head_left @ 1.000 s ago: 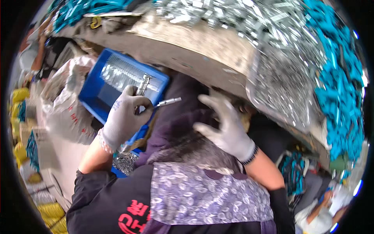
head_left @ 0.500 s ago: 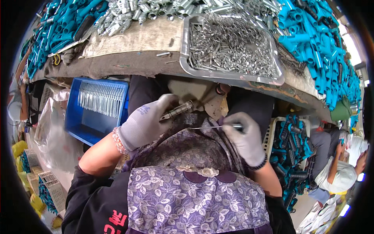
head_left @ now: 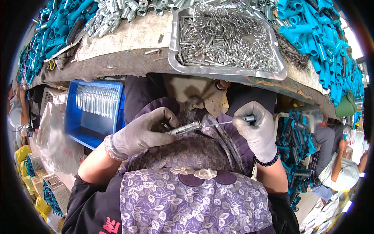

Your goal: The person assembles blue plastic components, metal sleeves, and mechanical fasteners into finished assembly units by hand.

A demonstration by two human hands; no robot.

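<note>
Metal tube (head_left: 185, 128) gripped by left fingers (head_left: 160, 139), rod (head_left: 219, 124) pinched in right fingers (head_left: 242, 128), both clear of table edge (head_left: 111, 69)

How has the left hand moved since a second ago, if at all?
Yes: the left hand moved rightward, from overlapping the blue bin to mostly right of it.

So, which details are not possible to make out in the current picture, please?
Head view: the left end of the metal tube, covered by the left hand.
Head view: the right end of the thin rod, covered by the right hand.
Head view: whether the rod's tip is inside the tube; too small to tell.
Head view: the heap of silver parts, cut off by the upper edge.
</note>
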